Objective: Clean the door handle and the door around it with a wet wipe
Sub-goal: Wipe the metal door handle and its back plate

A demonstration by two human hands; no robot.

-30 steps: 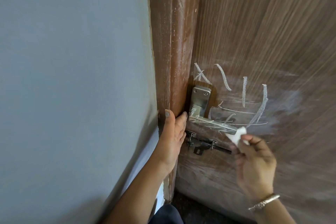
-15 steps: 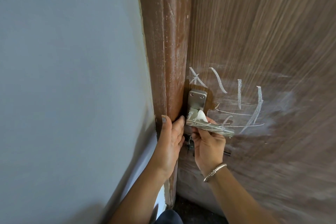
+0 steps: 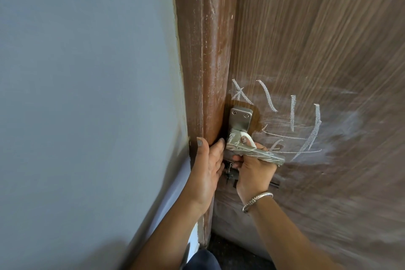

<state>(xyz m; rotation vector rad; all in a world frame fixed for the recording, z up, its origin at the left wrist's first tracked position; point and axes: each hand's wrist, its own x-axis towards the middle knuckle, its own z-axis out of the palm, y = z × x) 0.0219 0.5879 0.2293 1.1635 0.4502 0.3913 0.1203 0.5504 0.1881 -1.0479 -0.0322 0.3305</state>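
The right hand [image 3: 252, 171] pinches a white wet wipe [image 3: 248, 138] against the neck of the metal lever handle [image 3: 256, 152], fingers curled around it from below. The left hand [image 3: 207, 164] lies flat on the door frame [image 3: 203, 61] — gripping nothing. White chalk marks [image 3: 293, 125] streak the wooden door [image 3: 317, 39] just right of the handle.

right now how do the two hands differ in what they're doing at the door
The right hand reaches up from below the door handle and presses a white wipe against it near its base; the left hand holds nothing. The left hand lies flat, fingers straight, on the door frame; the right hand is curled round the handle. The right wrist wears a silver bracelet; the left wrist is bare. Both hands sit at handle height.
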